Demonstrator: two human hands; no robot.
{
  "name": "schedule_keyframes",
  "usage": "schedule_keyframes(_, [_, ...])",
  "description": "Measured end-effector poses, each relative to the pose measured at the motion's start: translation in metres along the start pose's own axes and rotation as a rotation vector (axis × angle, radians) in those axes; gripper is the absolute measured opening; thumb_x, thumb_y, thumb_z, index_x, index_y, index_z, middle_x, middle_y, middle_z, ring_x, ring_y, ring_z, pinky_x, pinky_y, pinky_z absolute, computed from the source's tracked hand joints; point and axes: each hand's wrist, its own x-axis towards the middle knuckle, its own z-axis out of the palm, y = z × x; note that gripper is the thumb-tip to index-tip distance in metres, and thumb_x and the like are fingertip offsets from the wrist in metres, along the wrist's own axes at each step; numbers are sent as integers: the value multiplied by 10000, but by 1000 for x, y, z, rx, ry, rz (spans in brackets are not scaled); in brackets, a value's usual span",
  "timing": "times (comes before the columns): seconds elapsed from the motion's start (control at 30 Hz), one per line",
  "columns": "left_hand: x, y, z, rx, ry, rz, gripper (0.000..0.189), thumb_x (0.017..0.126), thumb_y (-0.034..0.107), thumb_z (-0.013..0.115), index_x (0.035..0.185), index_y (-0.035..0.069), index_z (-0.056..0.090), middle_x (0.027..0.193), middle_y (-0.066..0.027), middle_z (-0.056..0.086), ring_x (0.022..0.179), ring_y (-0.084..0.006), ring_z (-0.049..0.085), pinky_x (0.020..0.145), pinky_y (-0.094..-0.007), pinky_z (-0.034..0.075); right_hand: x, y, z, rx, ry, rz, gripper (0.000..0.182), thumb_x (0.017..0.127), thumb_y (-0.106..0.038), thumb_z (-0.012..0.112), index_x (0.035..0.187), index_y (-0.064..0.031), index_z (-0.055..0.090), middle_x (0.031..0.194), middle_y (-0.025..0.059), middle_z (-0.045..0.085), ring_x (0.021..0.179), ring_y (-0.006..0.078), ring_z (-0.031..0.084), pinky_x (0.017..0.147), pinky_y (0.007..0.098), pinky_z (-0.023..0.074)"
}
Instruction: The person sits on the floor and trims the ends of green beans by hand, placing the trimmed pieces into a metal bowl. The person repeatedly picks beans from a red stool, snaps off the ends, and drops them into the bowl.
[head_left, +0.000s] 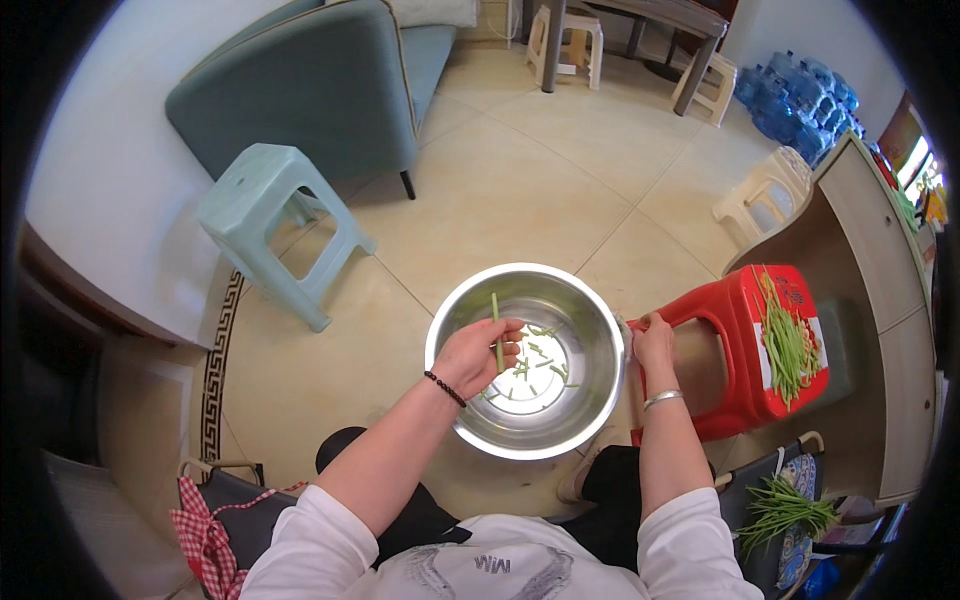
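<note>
A large stainless steel basin (596, 424) stands on the floor before me, with short pieces of green bean (536, 349) scattered over its bottom. Over the basin's left part, my left hand (480, 351) holds one long green bean (495, 307) between thumb and fingers. My right hand (654, 341) is just beyond the basin's right rim, beside the leg of a red plastic stool (739, 337); its fingers are curled, and whether they hold anything is not visible. A pile of long green beans (784, 345) lies on the stool's seat.
A bundle of thin green stalks (791, 510) lies on a chair at the lower right. A light blue plastic stool (259, 187) and a grey-blue sofa (300, 97) stand at the upper left. A wooden cabinet (892, 300) bounds the right. Blue water jugs (799, 101) stand farther back.
</note>
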Motion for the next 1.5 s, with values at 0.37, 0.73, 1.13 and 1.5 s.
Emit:
schedule_keyframes(0.37, [0,1,2,62,-139,106,272,936,232,507,1068,18,610,732,44,479,679,-54,435,635,-204,399,-14,-35,-25,4,-68,-265,330,854,-319,563,886,2,634,818,159,630,736,277,622,696,386,489])
schedule_keyframes(0.73, [-12,-3,10,116,-94,182,229,905,191,567,1044,13,603,786,0,572,683,-59,505,623,-195,428,-109,-112,-56,1194,-646,-199,175,826,-67,633,964,39,615,804,39,634,683,85,583,623,213,478])
schedule_keyframes(1.13, [-21,9,-1,100,-194,25,272,909,149,552,1131,-8,554,829,-17,597,713,-73,565,648,-200,483,-101,-105,-67,1077,-847,-358,131,820,-57,634,923,24,645,774,18,631,693,66,550,619,215,450])
schedule_keyframes(1.5, [-23,12,1,193,-239,-9,332,917,152,527,1214,7,515,762,41,555,657,-24,509,585,-168,424,-95,-104,-77,981,-800,-387,123,805,-47,651,913,12,657,825,37,656,772,87,590,701,225,473])
